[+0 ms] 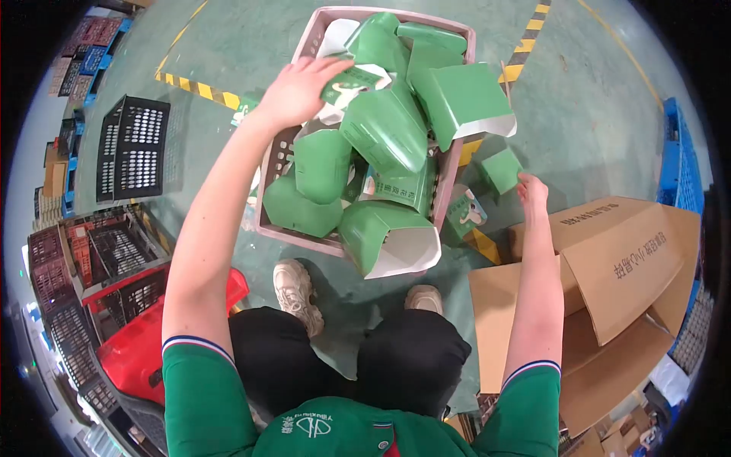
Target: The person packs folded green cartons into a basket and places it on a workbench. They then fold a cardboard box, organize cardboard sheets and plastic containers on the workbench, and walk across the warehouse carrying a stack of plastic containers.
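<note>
A pink plastic crate on the floor before me is heaped with green paper cartons, some with white insides showing. My left hand reaches over its upper left side, fingers stretched out against a green printed carton; the thumb is partly hidden. Out to the right of the crate, my right hand is closed, its fingertips pinching the edge of a small green carton. Below that, a green printed piece lies beside the crate.
An open brown cardboard box stands at my right. Left of me are a red plastic seat and stacked crates. A black crate sits on the floor farther left. Yellow-black tape marks the floor.
</note>
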Tool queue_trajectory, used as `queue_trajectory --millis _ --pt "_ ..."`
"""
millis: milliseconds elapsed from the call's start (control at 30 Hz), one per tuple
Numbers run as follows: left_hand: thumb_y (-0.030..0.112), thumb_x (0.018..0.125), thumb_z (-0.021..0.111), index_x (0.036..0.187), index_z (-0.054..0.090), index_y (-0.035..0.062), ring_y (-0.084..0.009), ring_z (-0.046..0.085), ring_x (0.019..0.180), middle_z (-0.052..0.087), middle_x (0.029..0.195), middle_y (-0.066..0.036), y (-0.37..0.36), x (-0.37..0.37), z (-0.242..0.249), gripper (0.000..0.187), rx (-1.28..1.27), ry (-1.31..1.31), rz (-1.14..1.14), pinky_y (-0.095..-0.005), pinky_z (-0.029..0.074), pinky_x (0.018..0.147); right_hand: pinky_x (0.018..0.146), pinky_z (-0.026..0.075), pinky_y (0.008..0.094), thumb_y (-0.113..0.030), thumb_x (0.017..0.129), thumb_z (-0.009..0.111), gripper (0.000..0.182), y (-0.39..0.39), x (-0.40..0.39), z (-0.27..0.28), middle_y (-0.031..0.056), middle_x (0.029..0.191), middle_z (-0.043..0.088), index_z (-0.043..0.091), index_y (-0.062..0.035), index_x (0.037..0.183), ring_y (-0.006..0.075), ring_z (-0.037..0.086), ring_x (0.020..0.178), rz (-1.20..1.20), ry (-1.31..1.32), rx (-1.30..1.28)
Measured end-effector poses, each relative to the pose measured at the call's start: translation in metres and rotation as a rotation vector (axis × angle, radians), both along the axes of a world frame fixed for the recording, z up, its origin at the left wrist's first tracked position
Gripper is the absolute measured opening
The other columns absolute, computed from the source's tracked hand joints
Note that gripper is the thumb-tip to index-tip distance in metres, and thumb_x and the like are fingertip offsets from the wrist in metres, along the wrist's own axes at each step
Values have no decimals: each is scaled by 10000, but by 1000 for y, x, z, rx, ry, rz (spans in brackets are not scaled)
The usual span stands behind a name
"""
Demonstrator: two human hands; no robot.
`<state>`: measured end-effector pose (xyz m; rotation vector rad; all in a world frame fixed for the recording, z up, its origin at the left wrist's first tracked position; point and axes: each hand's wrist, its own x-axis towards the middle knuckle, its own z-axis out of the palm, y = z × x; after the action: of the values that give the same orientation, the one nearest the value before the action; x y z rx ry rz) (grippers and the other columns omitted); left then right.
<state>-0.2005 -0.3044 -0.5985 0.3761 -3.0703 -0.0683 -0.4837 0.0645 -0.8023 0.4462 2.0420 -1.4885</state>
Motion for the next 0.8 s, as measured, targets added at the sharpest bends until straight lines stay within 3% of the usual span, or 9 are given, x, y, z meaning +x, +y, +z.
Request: queue_trajectory --millis 167,233,300,433,500,567,600,667,800 --pt "188 719 580 1306 344 126 -271 383 1170 400 1292 -97 -1 -1 -30 636 -156 -88 -28 -392 311 967 531 390 233 41 662 592 213 4 20 40 47 733 520 543 -15 862 114 475 590 -116 418 -158" --pt "292 738 607 1299 350 117 -268 404 1151 415 1275 -95 -4 -5 -35 642 -170 -128 -21 -376 334 931 575 395 242 57 682 581 189 -4 37 91 45 771 519 541 -16 852 110 470 638 -208 664 -230" --pt "290 735 611 1290 359 112 -270 419 1135 427 1260 -92 1 -12 -35 635 -180 -189 -11 -383 340 922 644 403 234 56 723 580 165 -6 45 145 39 812 519 550 -24 864 109 479 711 -213 921 -271" --pt "181 688 639 1270 377 109 -277 428 1123 439 1238 -85 -6 -10 -27 642 -160 -181 -67 -397 342 913 730 422 241 0 755 593 154 -72 116 282 29 870 560 568 -24 905 114 515 788 79 1376 -76" --pt "92 634 654 1274 368 108 -284 403 1148 411 1273 -80 -13 -4 -25 701 -87 -104 -115 -401 326 933 740 433 258 -8 755 586 153 -119 141 307 30 881 580 576 -41 905 139 534 784 373 1668 69" --pt "98 620 661 1283 355 108 -287 377 1173 385 1302 -79 -19 8 -13 730 -73 15 -143 -407 309 951 681 451 337 15 680 542 216 -173 165 316 85 833 572 572 -62 879 244 554 764 726 1892 142" --pt "101 613 665 1287 348 107 -289 363 1186 372 1316 -78 -20 17 -6 745 -64 73 -155 -410 301 961 647 441 380 -5 677 514 186 -199 175 311 98 780 538 557 -52 852 275 541 769 891 1873 295" --pt "134 614 673 1299 330 108 -294 333 1212 345 1342 -84 -25 38 -1 767 37 162 -149 -425 269 989 685 435 381 -10 661 516 196 -239 182 285 82 775 505 554 -83 840 269 533 798 1210 1792 323" --pt "161 652 663 1289 359 123 -292 321 1219 345 1348 -76 -38 83 8 707 177 287 -124 -415 256 1003 741 426 368 -30 678 521 182 -259 190 246 79 857 504 560 -105 838 254 523 860 1455 1567 374"
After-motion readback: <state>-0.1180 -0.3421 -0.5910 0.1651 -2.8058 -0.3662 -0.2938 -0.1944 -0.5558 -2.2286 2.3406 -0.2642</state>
